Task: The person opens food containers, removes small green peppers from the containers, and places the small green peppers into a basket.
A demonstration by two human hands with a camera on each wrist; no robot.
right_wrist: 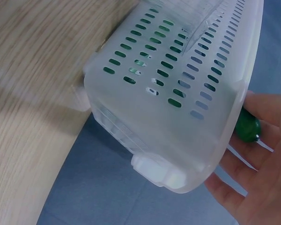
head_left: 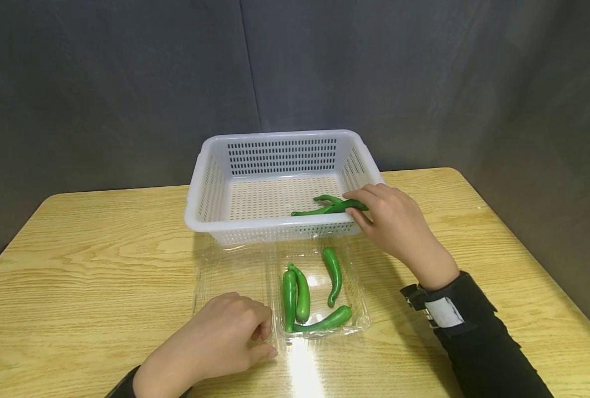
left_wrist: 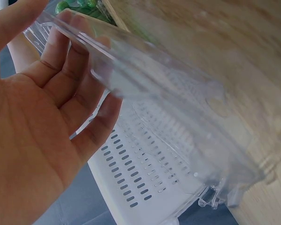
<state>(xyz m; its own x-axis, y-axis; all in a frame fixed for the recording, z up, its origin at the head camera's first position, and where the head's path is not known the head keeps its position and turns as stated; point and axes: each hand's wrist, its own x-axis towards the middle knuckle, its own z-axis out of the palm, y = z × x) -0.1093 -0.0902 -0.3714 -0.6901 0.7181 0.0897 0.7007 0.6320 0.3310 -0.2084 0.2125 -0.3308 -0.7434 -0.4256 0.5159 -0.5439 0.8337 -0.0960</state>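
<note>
A dark cloth (head_left: 125, 99) hangs behind the basket. The wooden worktop (head_left: 100, 232) spreads under the basket and out to both sides of it. The basket (head_left: 270, 193) is white, slotted and wider than it is deep, its long side facing the person. Just in front of the basket lies a clear plastic box (head_left: 319, 287), opened flat, its lid half to the left and its deeper half to the right.

The right hand (head_left: 391, 221) is at the basket's front right corner, thumb and fingers clamped on a green pepper. The left hand (head_left: 225, 331) is in front of the basket, over the lid half, fingers loosely bent and thumb apart from them; whether it touches the plastic I cannot tell.

The gripped pepper (head_left: 346, 205) is inside the basket, its long axis running roughly along the front wall, blunt end toward the right wall. At least one other pepper (head_left: 327, 198) lies beside it. Four more peppers (head_left: 302, 296) lie in the box in front of the basket: three point roughly toward the basket, while the nearest to the person lies crosswise.
</note>
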